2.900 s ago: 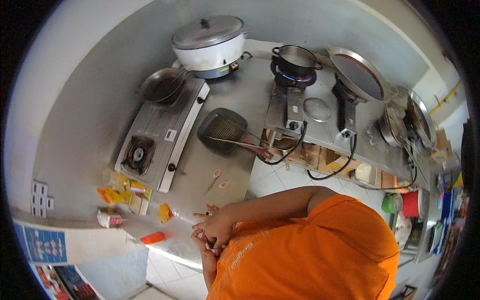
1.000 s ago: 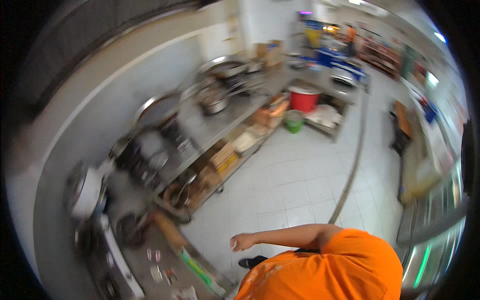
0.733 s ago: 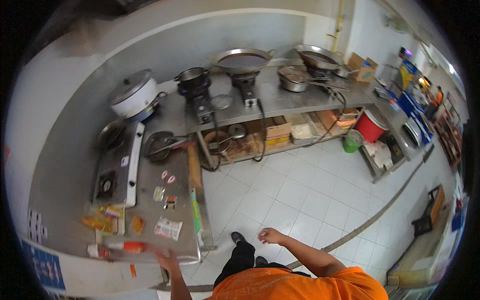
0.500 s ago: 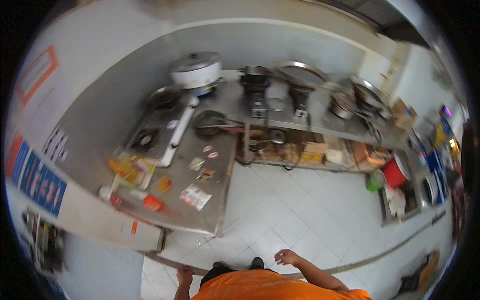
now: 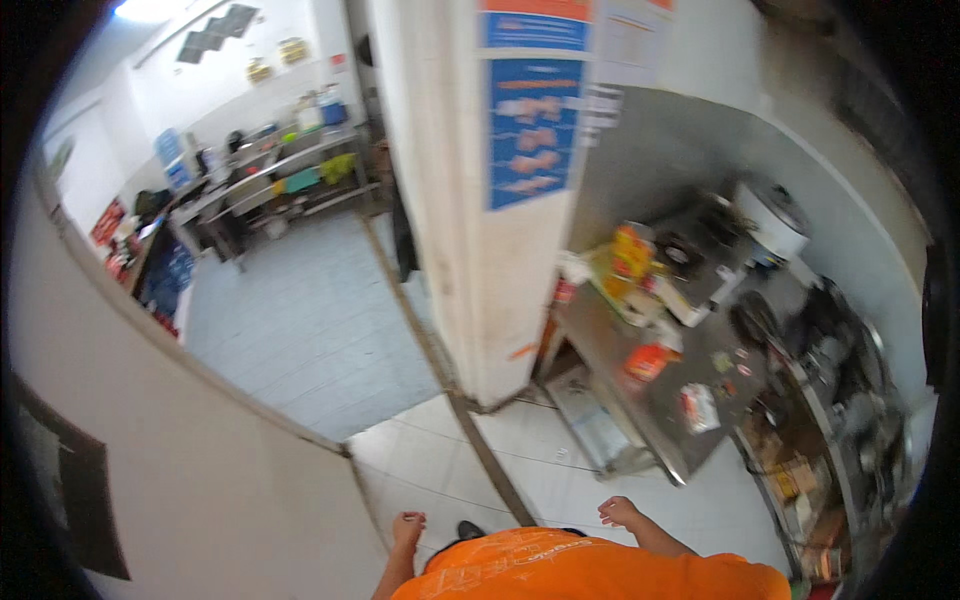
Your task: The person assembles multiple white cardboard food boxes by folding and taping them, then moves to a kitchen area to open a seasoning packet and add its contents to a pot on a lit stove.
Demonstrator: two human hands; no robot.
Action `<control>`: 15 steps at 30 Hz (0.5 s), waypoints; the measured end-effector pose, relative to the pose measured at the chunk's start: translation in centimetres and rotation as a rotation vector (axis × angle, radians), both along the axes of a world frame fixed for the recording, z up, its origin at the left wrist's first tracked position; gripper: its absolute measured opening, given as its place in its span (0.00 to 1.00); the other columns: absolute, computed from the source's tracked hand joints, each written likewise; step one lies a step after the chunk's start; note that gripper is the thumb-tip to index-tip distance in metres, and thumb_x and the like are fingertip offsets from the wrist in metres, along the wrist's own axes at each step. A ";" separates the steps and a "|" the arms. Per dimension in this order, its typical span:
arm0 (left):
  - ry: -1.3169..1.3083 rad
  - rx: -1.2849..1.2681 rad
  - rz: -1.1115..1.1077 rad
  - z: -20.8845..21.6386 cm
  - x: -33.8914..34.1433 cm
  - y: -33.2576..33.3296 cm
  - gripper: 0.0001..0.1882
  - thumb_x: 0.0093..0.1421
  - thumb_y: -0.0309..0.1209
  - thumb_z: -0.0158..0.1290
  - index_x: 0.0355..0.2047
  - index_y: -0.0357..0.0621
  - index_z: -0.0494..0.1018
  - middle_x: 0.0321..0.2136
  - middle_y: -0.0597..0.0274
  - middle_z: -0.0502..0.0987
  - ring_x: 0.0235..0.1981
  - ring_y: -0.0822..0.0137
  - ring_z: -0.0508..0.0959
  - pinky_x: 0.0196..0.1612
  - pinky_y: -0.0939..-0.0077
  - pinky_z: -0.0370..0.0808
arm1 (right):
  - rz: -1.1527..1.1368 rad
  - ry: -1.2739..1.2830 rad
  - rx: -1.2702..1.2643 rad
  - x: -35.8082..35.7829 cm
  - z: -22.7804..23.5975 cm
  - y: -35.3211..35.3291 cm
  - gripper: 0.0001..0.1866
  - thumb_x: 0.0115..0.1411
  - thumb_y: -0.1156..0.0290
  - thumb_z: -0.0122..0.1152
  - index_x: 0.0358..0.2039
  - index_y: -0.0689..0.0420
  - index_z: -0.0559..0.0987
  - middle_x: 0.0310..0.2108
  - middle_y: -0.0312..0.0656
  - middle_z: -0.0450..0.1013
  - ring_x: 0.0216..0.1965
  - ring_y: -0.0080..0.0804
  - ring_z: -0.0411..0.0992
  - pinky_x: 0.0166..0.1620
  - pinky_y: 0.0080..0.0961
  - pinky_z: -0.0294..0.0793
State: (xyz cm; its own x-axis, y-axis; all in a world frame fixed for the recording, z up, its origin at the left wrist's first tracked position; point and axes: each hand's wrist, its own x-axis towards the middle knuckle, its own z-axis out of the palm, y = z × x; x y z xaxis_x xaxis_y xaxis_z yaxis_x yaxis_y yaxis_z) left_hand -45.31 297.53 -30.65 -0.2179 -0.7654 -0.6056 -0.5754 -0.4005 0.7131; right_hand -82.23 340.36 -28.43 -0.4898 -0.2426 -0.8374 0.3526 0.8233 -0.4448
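Note:
My left hand (image 5: 408, 527) hangs low beside my body, its fingers loosely bent and slightly apart, with nothing seen in it. On the other side, my right hand (image 5: 618, 512) is held out over the tiled floor, fingers apart and no object in them. Neither hand touches anything. Nearest to the right hand is the corner of a steel table (image 5: 640, 405). On it lie a red-orange packet (image 5: 648, 362), a white printed packet (image 5: 699, 408) and yellow packages (image 5: 630, 255) in a tray.
A white pillar (image 5: 440, 200) with a blue poster (image 5: 537, 130) stands ahead. Left of it, a doorway opens onto a blue-grey floor (image 5: 300, 320) with a steel counter (image 5: 270, 175) beyond. A pale wall (image 5: 200, 470) runs along my left. A white rice cooker (image 5: 770, 220) stands at the right.
My view has swung left, so the steel table and stove now sit at the right and the doorway has come into sight. Both hands still hang free.

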 end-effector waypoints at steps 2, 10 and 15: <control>-0.078 0.194 0.078 -0.1 2.5 -4.3 0.11 0.61 0.35 0.64 0.39 0.43 0.78 0.29 0.60 0.84 0.26 0.69 0.82 0.26 0.75 0.73 | 0.171 -0.018 -0.036 -0.6 -1.3 -9.0 0.17 0.63 0.58 0.69 0.46 0.55 0.80 0.39 0.43 0.83 0.36 0.33 0.83 0.36 0.34 0.79; 0.051 0.295 0.305 -2.2 3.9 -22.2 0.13 0.65 0.38 0.61 0.45 0.45 0.75 0.39 0.60 0.85 0.36 0.70 0.85 0.32 0.70 0.73 | 0.541 -0.073 -0.050 -7.0 -4.8 -38.2 0.15 0.65 0.61 0.65 0.48 0.53 0.80 0.41 0.40 0.83 0.37 0.30 0.82 0.36 0.32 0.79; -0.108 0.286 0.120 -6.9 10.7 -31.0 0.14 0.67 0.38 0.56 0.46 0.41 0.76 0.36 0.57 0.84 0.28 0.67 0.83 0.23 0.68 0.73 | 0.561 -0.019 -0.147 -12.9 -7.1 -60.3 0.15 0.62 0.58 0.68 0.40 0.56 0.83 0.35 0.39 0.83 0.31 0.29 0.81 0.29 0.31 0.77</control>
